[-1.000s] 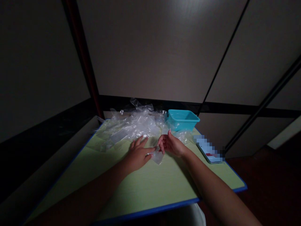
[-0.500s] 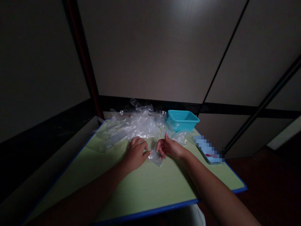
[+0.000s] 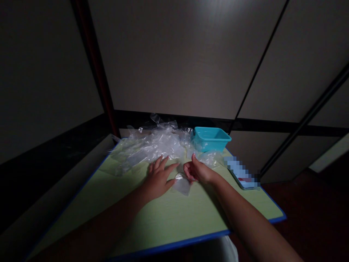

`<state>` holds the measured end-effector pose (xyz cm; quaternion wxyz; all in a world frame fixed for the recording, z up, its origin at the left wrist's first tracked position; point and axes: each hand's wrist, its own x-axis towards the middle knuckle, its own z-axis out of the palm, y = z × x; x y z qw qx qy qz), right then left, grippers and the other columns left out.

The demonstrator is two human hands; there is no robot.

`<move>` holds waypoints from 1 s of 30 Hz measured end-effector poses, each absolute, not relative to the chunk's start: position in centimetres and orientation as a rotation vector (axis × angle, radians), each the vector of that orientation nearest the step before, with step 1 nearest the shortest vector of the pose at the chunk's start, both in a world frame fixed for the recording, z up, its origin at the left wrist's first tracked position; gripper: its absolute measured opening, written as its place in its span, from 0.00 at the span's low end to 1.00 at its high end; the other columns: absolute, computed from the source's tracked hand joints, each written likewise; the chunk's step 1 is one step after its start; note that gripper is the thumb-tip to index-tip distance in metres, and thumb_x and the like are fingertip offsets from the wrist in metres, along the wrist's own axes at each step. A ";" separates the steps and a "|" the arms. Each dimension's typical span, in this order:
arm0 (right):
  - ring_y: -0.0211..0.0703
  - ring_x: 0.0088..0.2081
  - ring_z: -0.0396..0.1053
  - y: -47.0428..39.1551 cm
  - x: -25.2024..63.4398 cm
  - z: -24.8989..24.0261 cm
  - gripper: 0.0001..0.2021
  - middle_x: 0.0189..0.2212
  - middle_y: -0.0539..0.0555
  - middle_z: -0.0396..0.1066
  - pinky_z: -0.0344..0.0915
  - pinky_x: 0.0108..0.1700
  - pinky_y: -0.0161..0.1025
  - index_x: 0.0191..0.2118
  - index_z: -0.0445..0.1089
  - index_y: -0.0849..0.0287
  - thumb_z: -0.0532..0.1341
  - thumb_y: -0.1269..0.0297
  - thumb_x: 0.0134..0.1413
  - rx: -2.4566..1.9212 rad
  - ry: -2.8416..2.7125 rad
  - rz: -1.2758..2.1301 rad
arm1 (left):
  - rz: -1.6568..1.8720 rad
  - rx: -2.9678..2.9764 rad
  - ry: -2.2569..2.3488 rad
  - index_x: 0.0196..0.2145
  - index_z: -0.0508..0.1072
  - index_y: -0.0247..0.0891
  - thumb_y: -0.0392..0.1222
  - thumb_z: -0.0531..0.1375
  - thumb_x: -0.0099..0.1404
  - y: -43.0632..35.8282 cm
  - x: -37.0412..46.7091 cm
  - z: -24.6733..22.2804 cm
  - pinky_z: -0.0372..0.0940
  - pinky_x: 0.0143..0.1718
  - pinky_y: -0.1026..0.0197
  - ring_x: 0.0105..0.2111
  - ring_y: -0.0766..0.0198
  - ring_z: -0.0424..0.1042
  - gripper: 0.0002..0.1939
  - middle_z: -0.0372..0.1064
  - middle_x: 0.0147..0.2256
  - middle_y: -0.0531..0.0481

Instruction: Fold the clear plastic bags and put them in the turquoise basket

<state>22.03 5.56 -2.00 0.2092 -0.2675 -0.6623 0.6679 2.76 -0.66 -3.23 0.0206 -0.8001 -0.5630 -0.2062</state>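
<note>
A small clear plastic bag (image 3: 182,185) lies on the pale green table (image 3: 169,222) between my hands. My left hand (image 3: 159,178) is open with its fingers spread, the thumb tip close to the bag's left edge. On the other side, my right hand (image 3: 196,170) has its fingers curled in at the bag's upper right, thumb pointing up; what the curled fingers hold, if anything, is hidden. Beyond both hands spreads a loose heap of clear plastic bags (image 3: 160,143).
A turquoise plastic basket (image 3: 212,140) stands at the back right, with more clear plastic (image 3: 211,159) in front of it. A flat, light-blue, partly pixelated item (image 3: 241,174) lies at the right edge. Cabinet panels (image 3: 177,65) rise behind the table.
My left hand's fingers have spread and stretched out from a curled pose. My right hand's fingers have curled in tighter. The small bag has shifted slightly towards the front.
</note>
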 end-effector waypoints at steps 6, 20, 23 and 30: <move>0.32 0.12 0.52 5.4 22.0 -1.8 0.38 0.09 0.46 0.54 0.50 0.17 0.31 0.19 0.59 0.60 0.28 0.33 0.47 -0.738 -1.888 1.803 | -0.679 -2.532 -1.640 0.54 0.61 0.56 0.46 0.56 0.59 -0.9 2.9 -2.7 0.43 0.55 0.39 0.60 0.46 0.39 0.24 0.45 0.61 0.51; 0.32 0.14 0.54 5.4 22.1 -0.9 0.37 0.14 0.48 0.59 0.53 0.20 0.33 0.24 0.63 0.61 0.32 0.35 0.51 -0.588 -1.558 1.827 | -0.514 -2.664 -1.556 0.53 0.61 0.60 0.44 0.51 0.64 -0.9 2.7 -3.8 0.39 0.54 0.33 0.62 0.46 0.32 0.20 0.40 0.63 0.55; 0.33 0.14 0.57 5.4 22.3 -1.0 0.38 0.15 0.50 0.62 0.55 0.20 0.33 0.26 0.63 0.62 0.31 0.34 0.50 -0.564 -1.567 1.966 | -0.505 -2.662 -1.576 0.51 0.64 0.60 0.45 0.53 0.62 -0.9 2.7 -3.7 0.39 0.54 0.33 0.62 0.45 0.32 0.18 0.41 0.63 0.55; 0.38 0.18 0.66 5.2 22.4 -1.2 0.39 0.20 0.55 0.69 0.62 0.21 0.34 0.33 0.64 0.64 0.29 0.36 0.51 -0.743 -1.741 2.259 | -0.468 -2.656 -1.608 0.46 0.70 0.56 0.48 0.55 0.61 -1.0 2.6 -3.4 0.40 0.54 0.35 0.62 0.45 0.32 0.14 0.42 0.62 0.51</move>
